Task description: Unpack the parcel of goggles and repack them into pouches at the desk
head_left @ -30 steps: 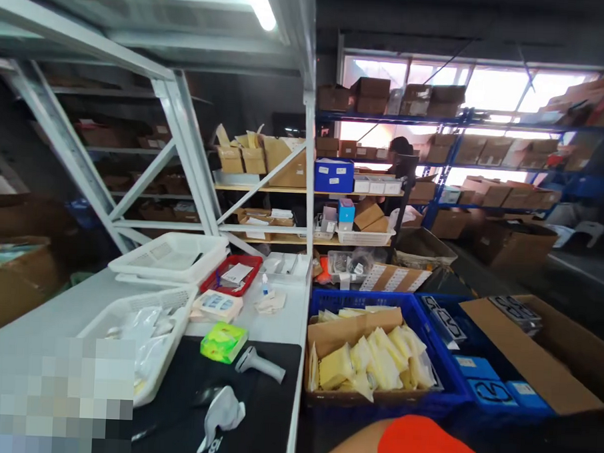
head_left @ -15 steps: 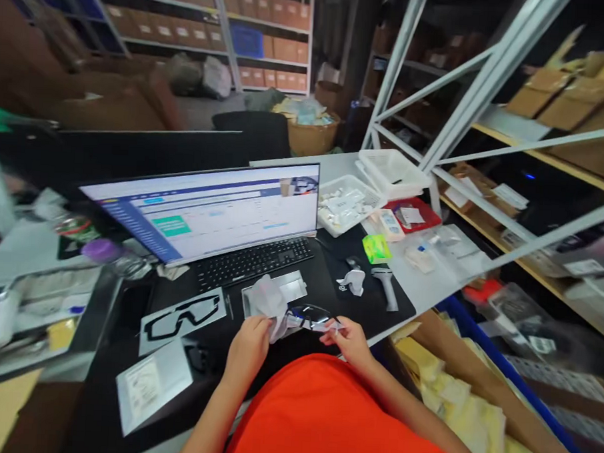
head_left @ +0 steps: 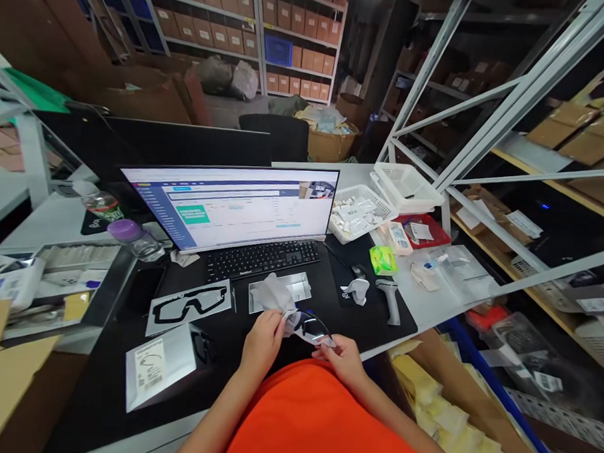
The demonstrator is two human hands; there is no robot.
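Note:
Just in front of my body, both hands hold a pair of sunglasses (head_left: 313, 327) with dark, shiny lenses. My left hand (head_left: 261, 343) pinches a thin whitish wrap (head_left: 274, 293), which is bunched around the left end of the glasses. At the other end, my right hand (head_left: 343, 359) has its fingers closed on the edge of the sunglasses. Behind the wrap lies an open silver box (head_left: 299, 288). A sheet with a black glasses outline (head_left: 191, 306) lies to the left. Nearer the front is a closed silver box (head_left: 163, 364) with a printed label.
A monitor (head_left: 242, 210) and keyboard (head_left: 263, 259) stand behind my hands. On the right are a barcode scanner (head_left: 389, 300), a crumpled white piece (head_left: 356, 291), a yellow-green packet (head_left: 383, 260) and white baskets (head_left: 408, 188). A cardboard box of yellow packets (head_left: 444, 406) sits below the desk's right edge.
My view has turned a little to the left, so the scene sits further right. The sunglasses now tilt more, their right end lower, and both hands still hold on.

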